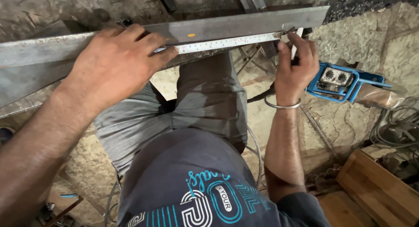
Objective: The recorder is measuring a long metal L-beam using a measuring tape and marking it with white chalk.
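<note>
A long grey steel bar (244, 24) runs across the top of the view over my knees. A white measuring tape (227, 43) lies stretched along its near edge. My left hand (115, 63) presses flat on the bar and pins the tape under its fingertips. My right hand (294, 63) grips the tape's hooked end together with a white marker stick (298, 36) at the bar's right part. A metal bangle (281, 105) sits on my right wrist.
A blue welding machine (338, 81) stands on the stone floor to the right, with cables (395, 122) coiled beside it. A wooden box (377, 187) is at the lower right. Metal scraps lie at the lower left.
</note>
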